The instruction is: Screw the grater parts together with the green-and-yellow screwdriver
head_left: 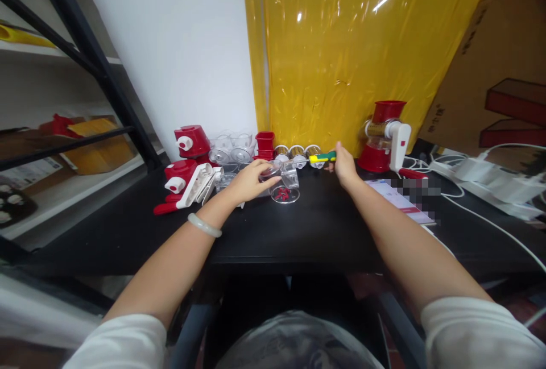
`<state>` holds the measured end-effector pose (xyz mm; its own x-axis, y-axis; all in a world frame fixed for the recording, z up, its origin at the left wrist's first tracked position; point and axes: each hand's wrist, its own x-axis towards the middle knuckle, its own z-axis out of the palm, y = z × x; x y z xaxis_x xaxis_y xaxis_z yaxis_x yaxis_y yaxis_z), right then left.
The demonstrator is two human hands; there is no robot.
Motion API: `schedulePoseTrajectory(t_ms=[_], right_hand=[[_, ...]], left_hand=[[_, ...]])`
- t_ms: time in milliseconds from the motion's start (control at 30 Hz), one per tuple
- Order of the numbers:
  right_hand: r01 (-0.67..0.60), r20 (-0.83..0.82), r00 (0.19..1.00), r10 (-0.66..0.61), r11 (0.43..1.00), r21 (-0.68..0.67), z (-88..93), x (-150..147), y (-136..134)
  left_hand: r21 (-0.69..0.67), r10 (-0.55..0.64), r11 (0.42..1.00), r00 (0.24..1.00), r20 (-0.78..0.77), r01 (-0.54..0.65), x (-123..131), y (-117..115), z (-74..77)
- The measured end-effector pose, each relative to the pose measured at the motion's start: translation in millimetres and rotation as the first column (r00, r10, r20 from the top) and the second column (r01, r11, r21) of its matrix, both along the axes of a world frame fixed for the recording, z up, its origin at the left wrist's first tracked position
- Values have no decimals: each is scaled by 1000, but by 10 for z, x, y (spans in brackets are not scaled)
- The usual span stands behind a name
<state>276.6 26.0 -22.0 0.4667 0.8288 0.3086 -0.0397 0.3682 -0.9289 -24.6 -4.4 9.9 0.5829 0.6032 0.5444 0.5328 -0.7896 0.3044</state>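
Observation:
My left hand (255, 180) is closed around a clear plastic housing part (289, 174), which it holds on its side above the table. In my right hand (342, 165) is a screwdriver with a green and yellow handle (324, 157). Its shaft points left toward the clear part; whether the tip touches it I cannot make out. Just below sits a small clear dish (285, 194) with several little red pieces in it. Behind the hands stand several metal grater drums (297, 155) with white ends.
Red hoppers (264, 144), red bases (191, 140) and white cranks with red handles (196, 187) crowd the left. An assembled red and white rotary grater (386, 139) stands at right, near a phone (403, 203), white cables and a power strip (495, 181). A yellow plastic curtain (341, 50) hangs behind.

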Motion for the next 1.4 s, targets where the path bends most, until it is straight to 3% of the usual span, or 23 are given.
schedulePoseTrajectory(t_ms=[233, 367, 467, 767, 1200, 1300, 1400], right_hand=[[-79, -101, 992, 78, 997, -10, 28, -17, 3], [-167, -234, 956, 175, 984, 54, 54, -21, -40], [-199, -247, 945, 215, 976, 87, 58, -16, -61], [1, -38, 999, -1, 1000, -2, 11, -13, 5], [-226, -316, 916, 249, 968, 107, 53, -15, -63], [-221, -286, 927, 243, 969, 108, 33, -3, -48], [-146, -212, 965, 153, 988, 48, 13, 1, -13]], left_hand=[[-14, 7, 1000, 1000, 5, -7, 3, -2, 3], [-3, 10, 1000, 1000, 1, -10, 4, 6, -1], [1, 13, 1000, 1000, -6, -13, 3, 10, -4], [-7, 14, 1000, 1000, -6, -14, 5, 3, 0], [-1, 14, 1000, 1000, -7, -14, 3, -2, -1], [-9, 9, 1000, 1000, -2, -9, -1, 3, -7], [-10, 14, 1000, 1000, -1, -14, -5, 11, -11]])
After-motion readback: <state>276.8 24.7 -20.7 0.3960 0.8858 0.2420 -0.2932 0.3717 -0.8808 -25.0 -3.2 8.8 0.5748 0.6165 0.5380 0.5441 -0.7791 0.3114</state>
